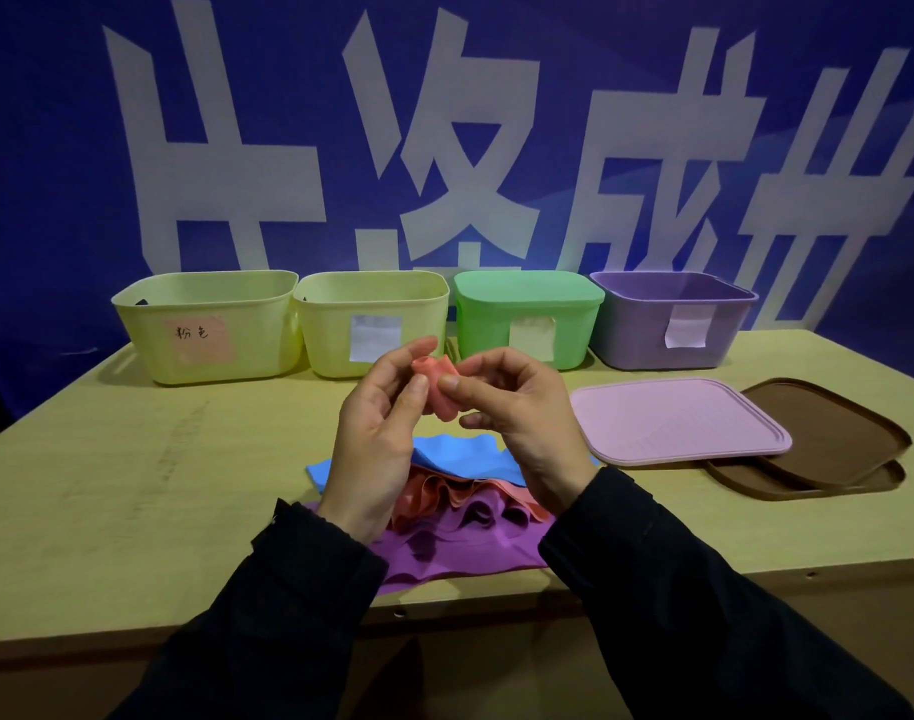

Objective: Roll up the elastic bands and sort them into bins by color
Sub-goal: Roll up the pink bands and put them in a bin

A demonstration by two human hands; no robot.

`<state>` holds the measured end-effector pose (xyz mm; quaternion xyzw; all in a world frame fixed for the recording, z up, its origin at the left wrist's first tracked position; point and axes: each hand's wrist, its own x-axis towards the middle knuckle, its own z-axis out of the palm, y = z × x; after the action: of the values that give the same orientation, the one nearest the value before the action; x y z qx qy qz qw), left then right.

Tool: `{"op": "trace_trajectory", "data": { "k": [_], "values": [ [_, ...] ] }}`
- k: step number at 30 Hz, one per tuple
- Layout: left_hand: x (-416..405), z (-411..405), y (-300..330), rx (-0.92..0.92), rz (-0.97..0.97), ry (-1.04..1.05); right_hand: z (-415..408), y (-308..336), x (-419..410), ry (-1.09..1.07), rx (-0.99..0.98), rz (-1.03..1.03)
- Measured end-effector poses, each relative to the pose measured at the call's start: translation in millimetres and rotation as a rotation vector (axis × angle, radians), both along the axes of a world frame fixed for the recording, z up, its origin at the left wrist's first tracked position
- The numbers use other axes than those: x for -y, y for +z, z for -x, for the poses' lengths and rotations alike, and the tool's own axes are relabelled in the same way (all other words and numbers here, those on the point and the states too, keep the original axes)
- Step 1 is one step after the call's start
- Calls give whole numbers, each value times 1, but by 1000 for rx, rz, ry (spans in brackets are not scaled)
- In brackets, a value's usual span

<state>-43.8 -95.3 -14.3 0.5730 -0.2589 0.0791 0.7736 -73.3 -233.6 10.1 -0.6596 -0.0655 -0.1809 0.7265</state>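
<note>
Both hands around pink roll

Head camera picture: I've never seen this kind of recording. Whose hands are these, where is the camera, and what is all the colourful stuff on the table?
There is no machine here. A person wears a camera on the head, looking down at their own hands. The left hand and right hand together pinch a small pink band, half rolled. Below them on the table lie loose blue, pink and purple bands. Behind stand four bins: two yellow, one green with its lid on, one purple. Spare lids lie at the right.
</note>
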Motion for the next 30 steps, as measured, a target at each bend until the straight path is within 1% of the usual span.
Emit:
{"op": "trace_trajectory", "data": {
  "k": [2, 6, 11, 14, 16, 18, 21, 23, 26, 30],
  "values": [
    [0, 1, 1, -16, 28, -33, 0, -1, -1, -10, 11, 4],
    [-1, 3, 3, -4, 58, 14, -1, -2, -2, -22, 38, 16],
    [-1, 4, 7, -38, 123, -57, -3, -2, -2, -54, 32, 34],
    [-1, 5, 9, 18, 79, -45, -2, -3, 1, 16, -2, 15],
    [-2, 5, 10, 44, 57, -37, -1, -3, 1, 32, 25, 36],
    [-4, 4, 10, 40, 47, -57, -1, -2, 1, 30, 92, 75],
    [-8, 1, 10, 17, 7, -48, -4, 0, 2, 28, 138, 67],
    [-10, -2, 9, -5, -43, 20, -6, 1, 6, 6, 149, 95],
    [-11, -5, 9, -44, -68, 34, -8, -1, 9, -13, 153, 137],
    [-14, -5, 11, 6, -136, 63, -10, -6, 12, -2, 125, 166]
  ]
}}
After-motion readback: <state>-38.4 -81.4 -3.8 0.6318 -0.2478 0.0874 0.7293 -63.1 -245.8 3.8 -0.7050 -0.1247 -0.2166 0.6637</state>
